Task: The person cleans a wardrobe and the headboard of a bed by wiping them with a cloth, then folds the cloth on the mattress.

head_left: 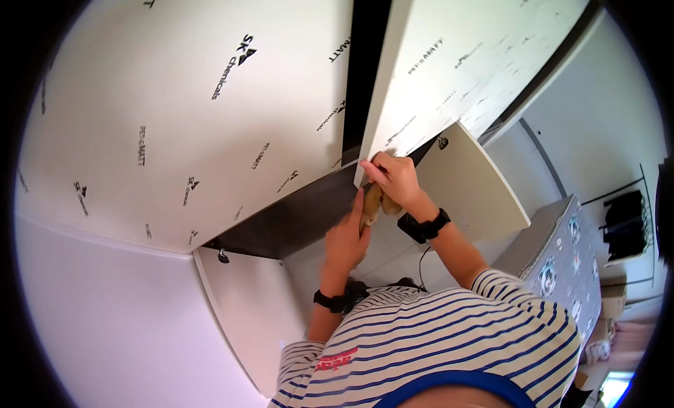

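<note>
A white cabinet door point(428, 71) printed with dark lettering stands ajar, its lower corner between my hands. My right hand point(397, 180) is closed at that bottom edge, fingers curled, thumb against the corner. Just below, my left hand point(345, 236) points its index finger up at the same corner; its thumb is apart and the other fingers are partly hidden. Behind the hands is a tan, yellowish shape point(373, 206) that I cannot make out. Black bands point(428, 227) circle both wrists.
A second printed door point(175, 113) fills the upper left. Lower door panels hang open on the left point(256, 289) and right point(484, 183), with metal hinges point(222, 256). A grey patterned mattress-like block point(562, 261) stands at right, beside dark hanging clothes point(625, 225).
</note>
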The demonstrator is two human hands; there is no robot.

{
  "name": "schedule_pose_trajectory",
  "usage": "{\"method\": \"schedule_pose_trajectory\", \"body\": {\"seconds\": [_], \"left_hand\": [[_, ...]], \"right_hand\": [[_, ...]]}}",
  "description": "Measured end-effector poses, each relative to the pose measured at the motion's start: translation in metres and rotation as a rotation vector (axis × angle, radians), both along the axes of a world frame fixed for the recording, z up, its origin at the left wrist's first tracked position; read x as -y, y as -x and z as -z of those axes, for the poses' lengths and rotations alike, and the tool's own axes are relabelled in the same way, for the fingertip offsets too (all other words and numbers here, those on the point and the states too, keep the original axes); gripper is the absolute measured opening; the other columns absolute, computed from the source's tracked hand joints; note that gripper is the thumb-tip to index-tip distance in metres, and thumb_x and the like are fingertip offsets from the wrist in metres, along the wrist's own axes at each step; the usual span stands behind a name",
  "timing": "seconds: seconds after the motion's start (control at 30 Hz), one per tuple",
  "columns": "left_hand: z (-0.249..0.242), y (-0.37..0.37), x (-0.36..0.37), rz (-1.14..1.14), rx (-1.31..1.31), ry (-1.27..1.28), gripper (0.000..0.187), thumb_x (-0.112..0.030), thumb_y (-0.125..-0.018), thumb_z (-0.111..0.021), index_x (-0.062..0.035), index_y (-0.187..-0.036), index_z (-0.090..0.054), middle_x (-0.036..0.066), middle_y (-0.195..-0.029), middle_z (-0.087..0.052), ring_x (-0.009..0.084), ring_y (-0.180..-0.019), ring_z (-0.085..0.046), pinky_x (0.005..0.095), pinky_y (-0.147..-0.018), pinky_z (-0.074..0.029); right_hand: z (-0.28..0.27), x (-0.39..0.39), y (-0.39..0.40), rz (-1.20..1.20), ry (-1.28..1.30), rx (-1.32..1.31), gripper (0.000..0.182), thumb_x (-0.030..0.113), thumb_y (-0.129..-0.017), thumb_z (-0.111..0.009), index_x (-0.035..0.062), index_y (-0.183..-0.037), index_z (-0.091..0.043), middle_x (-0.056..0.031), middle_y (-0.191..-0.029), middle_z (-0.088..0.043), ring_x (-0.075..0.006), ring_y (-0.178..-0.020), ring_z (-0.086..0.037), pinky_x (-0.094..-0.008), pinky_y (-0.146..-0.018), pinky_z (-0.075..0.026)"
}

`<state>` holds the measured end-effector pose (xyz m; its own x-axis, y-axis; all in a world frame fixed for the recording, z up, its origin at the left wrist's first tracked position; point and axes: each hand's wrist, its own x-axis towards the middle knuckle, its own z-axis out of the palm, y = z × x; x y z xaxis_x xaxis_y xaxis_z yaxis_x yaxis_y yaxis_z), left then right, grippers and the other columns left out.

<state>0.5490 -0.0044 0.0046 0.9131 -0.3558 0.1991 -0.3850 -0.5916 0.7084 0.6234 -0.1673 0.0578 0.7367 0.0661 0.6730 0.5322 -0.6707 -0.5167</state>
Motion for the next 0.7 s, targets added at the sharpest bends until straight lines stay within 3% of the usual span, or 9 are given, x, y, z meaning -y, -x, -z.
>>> {"method": "schedule_pose_trajectory", "body": {"seconds": [0.1,0.17,0.23,0.37,0.43,0.5,0.57,0.6,0.7], "left_hand": [[-0.003,0.004,-0.007,-0.016,-0.039,0.031,0.075,-0.013,-0.082,-0.059,-0.0165,-0.151,-0.03,0.016,-0.103,-0.066,0.0365,-0.083,-0.065,0.0455,-0.069,-0.053],[-0.007,0.008,-0.014,-0.073,-0.06,0.06,0.071,-0.015,-0.082,-0.06,-0.0169,-0.149,-0.036,0.017,-0.113,-0.065,0.0382,-0.092,-0.065,0.0429,-0.078,-0.053],[-0.003,0.008,-0.021,-0.099,-0.081,0.058,0.068,-0.015,-0.082,-0.06,-0.0161,-0.147,-0.039,0.019,-0.114,-0.065,0.0387,-0.094,-0.065,0.0424,-0.08,-0.053],[0.014,0.011,-0.032,-0.2,-0.207,0.051,0.063,-0.015,-0.082,-0.058,-0.0116,-0.143,-0.044,0.02,-0.111,-0.065,0.0391,-0.097,-0.064,0.0436,-0.081,-0.052],[0.028,0.013,-0.035,-0.211,-0.17,0.07,0.06,-0.014,-0.082,-0.058,-0.0108,-0.141,-0.046,0.021,-0.11,-0.065,0.0398,-0.098,-0.063,0.0438,-0.083,-0.051],[0.038,0.015,-0.04,-0.205,-0.14,0.07,0.058,-0.014,-0.082,-0.058,-0.01,-0.139,-0.048,0.022,-0.11,-0.065,0.0405,-0.1,-0.062,0.044,-0.085,-0.05],[0.044,0.015,-0.037,-0.194,-0.197,-0.003,0.042,-0.012,-0.083,-0.059,-0.0075,-0.125,-0.059,0.026,-0.107,-0.065,0.0428,-0.097,-0.063,0.0431,-0.084,-0.05],[0.04,0.016,-0.035,-0.168,-0.201,-0.031,0.042,-0.012,-0.083,-0.059,-0.0075,-0.125,-0.059,0.026,-0.107,-0.065,0.0428,-0.097,-0.063,0.0431,-0.084,-0.05],[0.036,0.02,-0.022,-0.22,-0.267,-0.162,0.035,-0.013,-0.082,-0.06,-0.0075,-0.116,-0.063,0.02,-0.104,-0.066,0.0394,-0.096,-0.062,0.0428,-0.082,-0.05]], "right_hand": [[-0.001,0.004,-0.004,-0.001,-0.039,-0.075,0.029,0.028,-0.089,-0.07,0.0071,-0.072,-0.059,-0.0041,-0.053,-0.055,-0.0181,-0.043,-0.053,-0.0287,-0.044,-0.042],[0.004,0.005,-0.007,0.008,-0.043,-0.124,0.028,0.028,-0.09,-0.069,0.0066,-0.074,-0.06,-0.0038,-0.055,-0.057,-0.0159,-0.045,-0.054,-0.0277,-0.045,-0.043],[0.008,0.004,-0.01,-0.091,-0.36,-0.285,0.028,0.028,-0.092,-0.067,0.0048,-0.078,-0.06,-0.0038,-0.059,-0.06,-0.0124,-0.049,-0.055,-0.0262,-0.049,-0.044],[0.0,0.002,-0.014,-0.09,-0.39,-0.348,0.028,0.029,-0.093,-0.066,0.0041,-0.081,-0.061,-0.0037,-0.063,-0.062,-0.0105,-0.052,-0.056,-0.0254,-0.052,-0.044],[-0.002,0.006,-0.014,-0.08,-0.262,-0.435,0.026,0.028,-0.094,-0.064,0.0045,-0.083,-0.06,-0.0039,-0.063,-0.062,-0.0132,-0.053,-0.057,-0.0264,-0.052,-0.044],[0.016,0.015,-0.008,-0.087,-0.279,-0.49,0.032,0.036,-0.095,-0.06,0.0061,-0.084,-0.061,-0.0061,-0.065,-0.063,-0.0201,-0.056,-0.061,-0.0326,-0.055,-0.047],[0.057,0.029,0.009,-0.092,-0.008,-0.648,0.041,0.047,-0.095,-0.055,0.008,-0.085,-0.063,-0.0093,-0.068,-0.065,-0.0281,-0.062,-0.064,-0.0405,-0.059,-0.049],[0.063,0.038,0.027,-0.092,0.125,-0.768,0.049,0.057,-0.093,-0.051,0.0099,-0.087,-0.066,-0.0104,-0.071,-0.067,-0.0321,-0.068,-0.066,-0.0439,-0.065,-0.051],[0.095,0.077,0.092,-0.193,0.116,-1.021,0.053,0.06,-0.09,-0.054,0.0092,-0.095,-0.07,-0.0123,-0.077,-0.069,-0.0329,-0.077,-0.067,-0.0423,-0.071,-0.052]]}}
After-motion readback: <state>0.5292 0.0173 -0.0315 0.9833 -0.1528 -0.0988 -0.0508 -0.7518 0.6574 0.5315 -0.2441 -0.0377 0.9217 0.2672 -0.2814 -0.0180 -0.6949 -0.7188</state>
